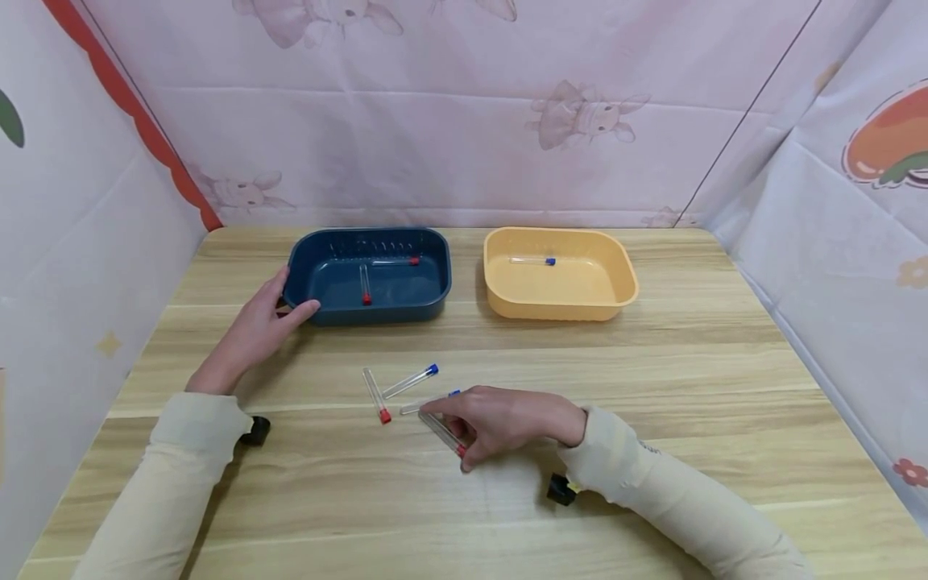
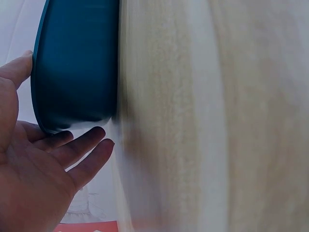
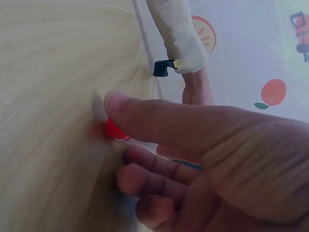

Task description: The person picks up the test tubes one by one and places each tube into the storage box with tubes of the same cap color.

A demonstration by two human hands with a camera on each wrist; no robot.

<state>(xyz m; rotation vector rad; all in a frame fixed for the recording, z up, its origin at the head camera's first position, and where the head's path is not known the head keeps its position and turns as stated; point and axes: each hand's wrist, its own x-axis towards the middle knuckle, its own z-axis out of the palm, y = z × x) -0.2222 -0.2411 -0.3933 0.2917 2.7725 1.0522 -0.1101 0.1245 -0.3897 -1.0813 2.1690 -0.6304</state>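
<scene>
In the head view, the left hand (image 1: 255, 324) is resting, fingers loosely extended, against the left end of a dark blue, rounded rectangular basin (image 1: 362, 316); its thumb is touching the front rim. Two clear, slender tubes with red caps (image 1: 366, 283) are lying inside that basin. To its right, a pale orange-yellow basin of similar shape (image 1: 558, 311) is holding one clear tube with a blue cap (image 1: 532, 261). Nearer the person, the right hand (image 1: 503, 419) is pinching a clear, red-capped tube (image 1: 438, 430) between thumb and index finger, low over the wood-grain tabletop (image 1: 326, 499). Just beside it, a partly covered blue-capped tube (image 1: 411, 409) is lying; farther left, another blue-capped tube (image 1: 408, 383) and a loose red-capped tube (image 1: 374, 391) are lying near each other.

In the left wrist view, the thumb is touching the basin's rim while the fingers are spreading around its end.

In the right wrist view, the thumb is pressing beside a red cap (image 3: 115, 129); the other fingers are curling.
</scene>
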